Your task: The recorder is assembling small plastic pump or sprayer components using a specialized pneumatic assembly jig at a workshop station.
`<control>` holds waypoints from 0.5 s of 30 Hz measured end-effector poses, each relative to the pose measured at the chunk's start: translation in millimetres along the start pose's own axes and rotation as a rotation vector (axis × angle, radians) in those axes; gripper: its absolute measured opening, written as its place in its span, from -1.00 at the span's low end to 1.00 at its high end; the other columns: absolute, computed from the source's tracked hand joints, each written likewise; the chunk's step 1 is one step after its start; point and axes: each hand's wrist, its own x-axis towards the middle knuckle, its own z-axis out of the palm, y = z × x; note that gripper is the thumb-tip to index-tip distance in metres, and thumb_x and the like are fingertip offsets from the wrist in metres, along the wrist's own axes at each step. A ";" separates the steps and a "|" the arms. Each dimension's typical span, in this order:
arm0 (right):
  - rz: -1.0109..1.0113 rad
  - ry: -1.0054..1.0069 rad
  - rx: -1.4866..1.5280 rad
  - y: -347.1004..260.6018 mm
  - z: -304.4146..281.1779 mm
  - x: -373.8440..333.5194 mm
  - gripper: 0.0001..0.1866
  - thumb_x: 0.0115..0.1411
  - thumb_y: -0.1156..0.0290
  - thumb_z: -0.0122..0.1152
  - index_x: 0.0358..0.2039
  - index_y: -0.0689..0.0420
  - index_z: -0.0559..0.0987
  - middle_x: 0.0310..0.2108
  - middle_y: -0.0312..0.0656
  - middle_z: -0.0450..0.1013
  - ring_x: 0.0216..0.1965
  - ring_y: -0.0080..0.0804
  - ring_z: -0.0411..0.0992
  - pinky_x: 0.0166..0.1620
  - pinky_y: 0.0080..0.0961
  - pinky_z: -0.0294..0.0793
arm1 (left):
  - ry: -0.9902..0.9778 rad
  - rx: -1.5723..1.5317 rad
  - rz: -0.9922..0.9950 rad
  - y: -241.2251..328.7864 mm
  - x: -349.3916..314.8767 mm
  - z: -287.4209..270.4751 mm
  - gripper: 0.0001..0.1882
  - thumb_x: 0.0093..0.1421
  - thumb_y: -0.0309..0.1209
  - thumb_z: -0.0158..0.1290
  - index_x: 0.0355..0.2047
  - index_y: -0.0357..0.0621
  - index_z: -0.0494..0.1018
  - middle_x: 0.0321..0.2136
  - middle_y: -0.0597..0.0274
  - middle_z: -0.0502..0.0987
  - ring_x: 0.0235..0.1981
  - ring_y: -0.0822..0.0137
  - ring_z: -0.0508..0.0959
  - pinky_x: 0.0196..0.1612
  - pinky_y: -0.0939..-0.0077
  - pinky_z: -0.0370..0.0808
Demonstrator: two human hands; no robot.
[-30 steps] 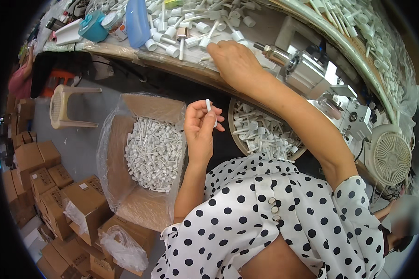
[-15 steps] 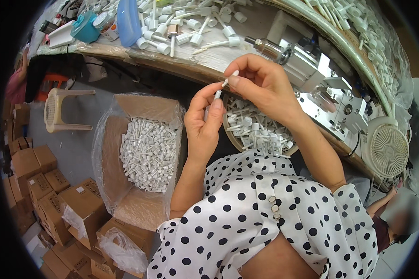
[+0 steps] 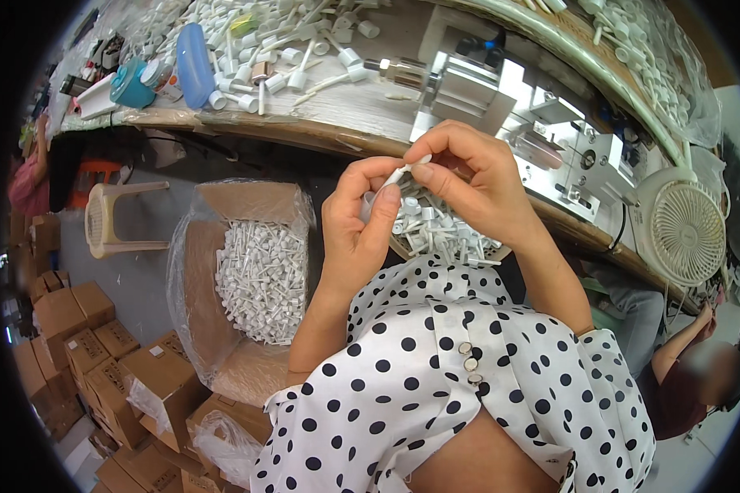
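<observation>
Your left hand [image 3: 355,220] pinches a white stem [image 3: 395,176], your right hand [image 3: 478,174] a small tip [image 3: 424,159] at its end; joining apparently begun, unfinished.

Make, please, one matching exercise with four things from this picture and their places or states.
Things:
1. Left hand
2. Fan
3. Stool
4. Open carton

Places or states:
A. beige, at the picture's left
B. filled with white parts
C. pinching a slim white piece
D. at the picture's far right

Pairs: 1-C, 2-D, 3-A, 4-B
</observation>
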 end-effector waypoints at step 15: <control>0.101 0.111 0.216 12.3 -58.3 -55.3 -0.89 -0.02 0.50 0.26 -0.47 0.27 0.58 -0.55 -0.29 0.43 -0.54 -0.67 0.35 -0.51 -0.77 0.30 | -0.353 0.385 0.254 15.9 10.1 52.3 -0.93 0.05 -0.58 -0.01 -0.42 -0.31 0.34 -0.57 0.13 0.43 -0.60 0.29 0.46 -0.51 0.52 0.36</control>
